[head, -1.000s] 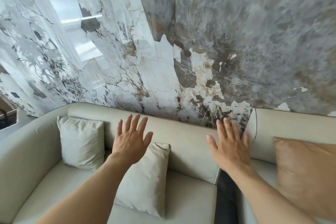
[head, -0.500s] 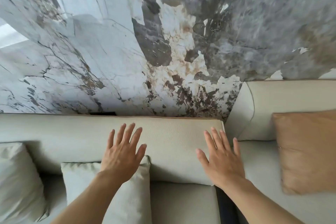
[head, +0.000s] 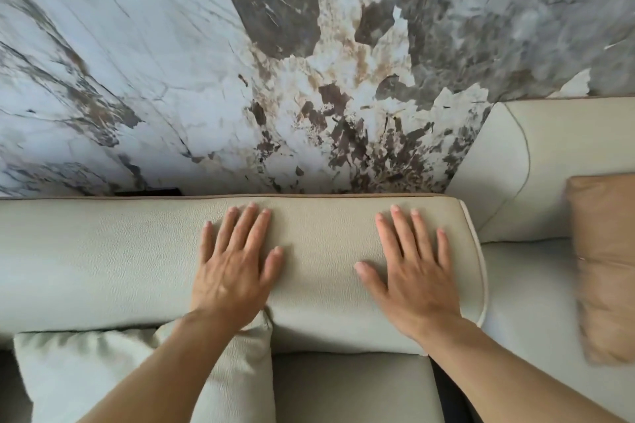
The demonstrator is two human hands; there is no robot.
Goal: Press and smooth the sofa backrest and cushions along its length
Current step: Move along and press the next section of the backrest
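Since half a second ago: closer in on the long pale grey-beige leather sofa backrest (head: 103, 250), now a broad band across the middle of the frame, with both palms down flat on it instead of hovering in front.

Above, filling the upper half: glossy marble-patterned wall panel (head: 206, 79) in white, grey and brown, hard behind the backrest's top seam, so no room to push from the back, only from the front and top.

At right: second pale backrest section (head: 556, 165), set at an angle beyond the piped end of the first, untouched so far by the look of it; likely later in the pass along the length.

Lower centre: matching pale seat cushion (head: 350, 388), below the backrest, bare.

Lower left: pale square throw pillow (head: 86, 374), leaning against the backrest base, partly under the left forearm, probably due for pressing too.

Right edge: tan-brown throw pillow (head: 604, 268), propped on the far section, well apart from either hand.

Left hand (head: 233, 271): fully open, fingers slightly spread, gripping nothing, flat near the backrest's middle to spread pressure.

Right hand (head: 412, 278): likewise open and empty, flat near the piped right end, well apart from the left, presumably to cover more surface per stroke.
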